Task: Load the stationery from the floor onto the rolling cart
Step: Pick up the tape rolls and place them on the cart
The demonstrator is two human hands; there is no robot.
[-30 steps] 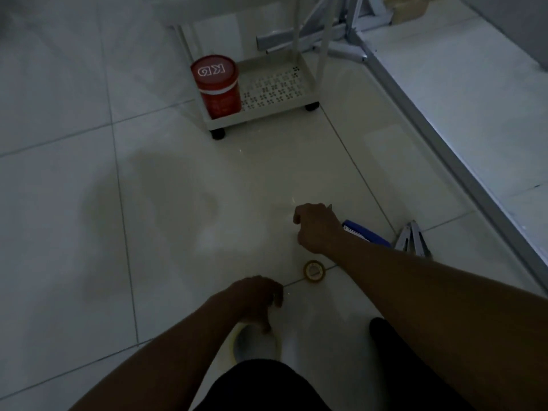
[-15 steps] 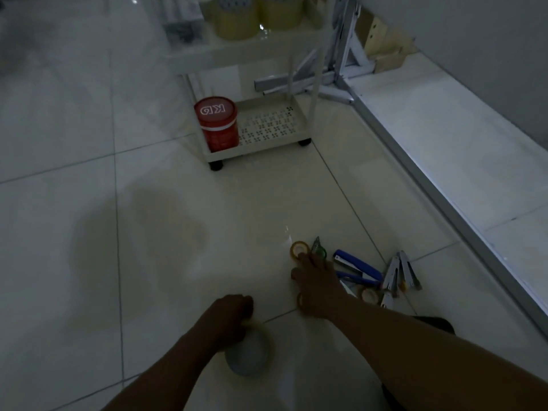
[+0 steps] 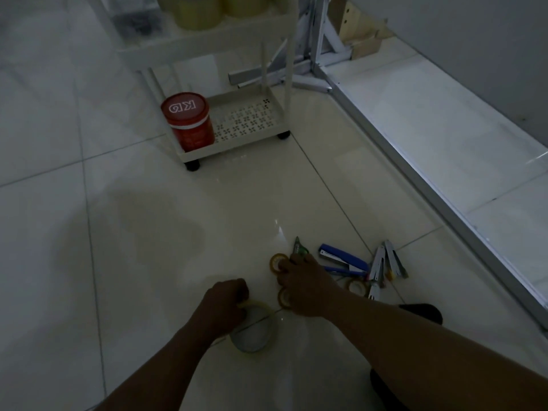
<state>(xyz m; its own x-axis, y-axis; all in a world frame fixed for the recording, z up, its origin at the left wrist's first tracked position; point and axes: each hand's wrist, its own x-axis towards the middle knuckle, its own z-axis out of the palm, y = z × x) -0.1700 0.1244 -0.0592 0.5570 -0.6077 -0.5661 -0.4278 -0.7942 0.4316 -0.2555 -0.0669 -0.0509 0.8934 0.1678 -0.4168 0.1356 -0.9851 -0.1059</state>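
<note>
My left hand [image 3: 225, 304] grips the rim of a large clear tape roll [image 3: 255, 330] just above the floor. My right hand [image 3: 302, 283] rests on the tiles over small yellow tape rolls; one small roll [image 3: 277, 262] sits at its fingertips and another [image 3: 283, 298] by its thumb. A green correction tape [image 3: 299, 249] lies just beyond the fingers. To the right lie a blue stapler [image 3: 344, 259], a third small roll [image 3: 355, 286] and grey staplers [image 3: 385, 262]. The white rolling cart [image 3: 246, 140] stands farther ahead.
A red lidded tub [image 3: 189, 126] stands on the cart's bottom shelf; large yellowish tape rolls [image 3: 198, 10] sit on the shelf above. A white metal frame [image 3: 415, 179] runs along the right. My dark knee [image 3: 421, 312] is beside the staplers.
The view has tilted up, showing more of the cart. My left hand has closed on the large roll and drawn it out. My right hand has come down onto the small rolls.
</note>
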